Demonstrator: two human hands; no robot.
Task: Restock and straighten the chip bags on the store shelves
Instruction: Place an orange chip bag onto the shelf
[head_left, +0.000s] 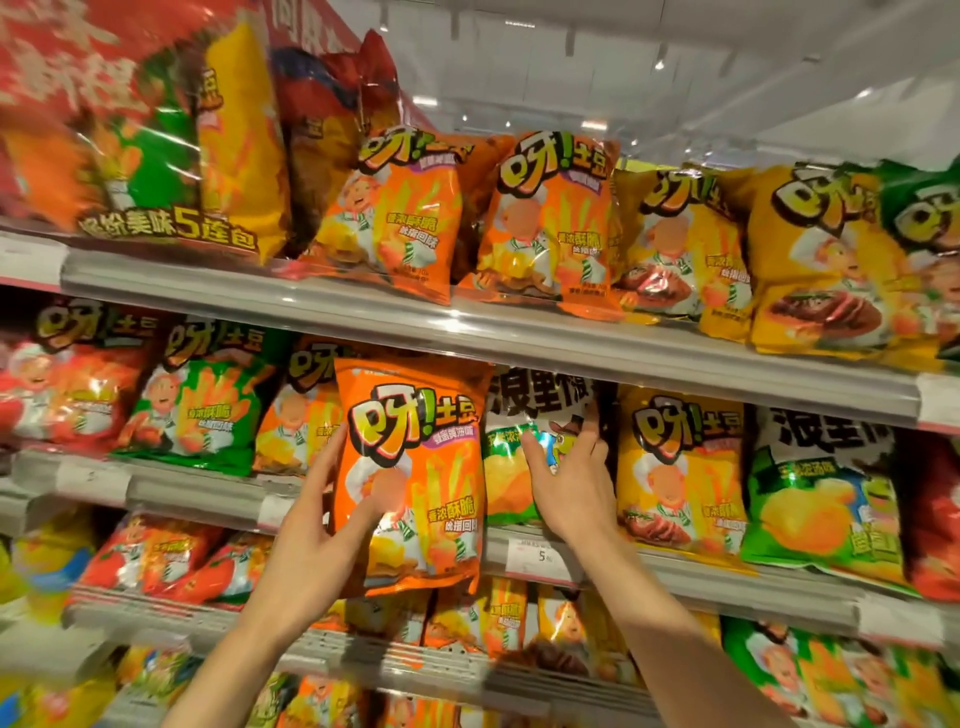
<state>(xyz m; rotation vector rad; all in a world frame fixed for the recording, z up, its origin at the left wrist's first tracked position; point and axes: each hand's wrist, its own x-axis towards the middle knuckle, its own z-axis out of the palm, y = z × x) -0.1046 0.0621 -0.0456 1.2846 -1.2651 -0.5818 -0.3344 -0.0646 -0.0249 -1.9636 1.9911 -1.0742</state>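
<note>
While left hand grips orange bag, right hand fingers spread, on green bag

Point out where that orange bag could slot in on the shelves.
Top shelf has one dark gap between its two orange bags. On the middle shelf the bags stand edge to edge; the right hand presses the green-and-white bag, the left hand holds the orange bag.
</note>
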